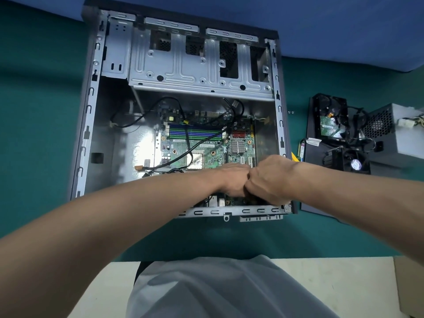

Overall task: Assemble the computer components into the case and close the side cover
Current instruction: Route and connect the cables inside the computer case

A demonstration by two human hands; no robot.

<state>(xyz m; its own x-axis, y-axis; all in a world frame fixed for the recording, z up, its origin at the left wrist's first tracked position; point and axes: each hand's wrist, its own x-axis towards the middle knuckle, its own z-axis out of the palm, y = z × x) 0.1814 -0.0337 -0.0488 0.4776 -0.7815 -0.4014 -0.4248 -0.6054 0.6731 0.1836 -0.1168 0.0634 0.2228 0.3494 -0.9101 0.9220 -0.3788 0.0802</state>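
Watching the feed, I saw the left hand (231, 180) and right hand (268, 177) pressed knuckle to knuckle just right of centre. Their fingers curled down out of sight, so I could not tell whether they gripped anything. They hung over the near edge of the green motherboard (206, 152), which sat in the lower right of the case (91, 111) with black cables (188, 154) draped across it. The case lay open side up on the green mat (34, 111), its long axis running from lower to upper frame and its drive cage (195, 72) at the upper end. At the right edge, apart from the case, sat a hard drive (330, 120), a fan (355, 164) and a power supply (397, 129).
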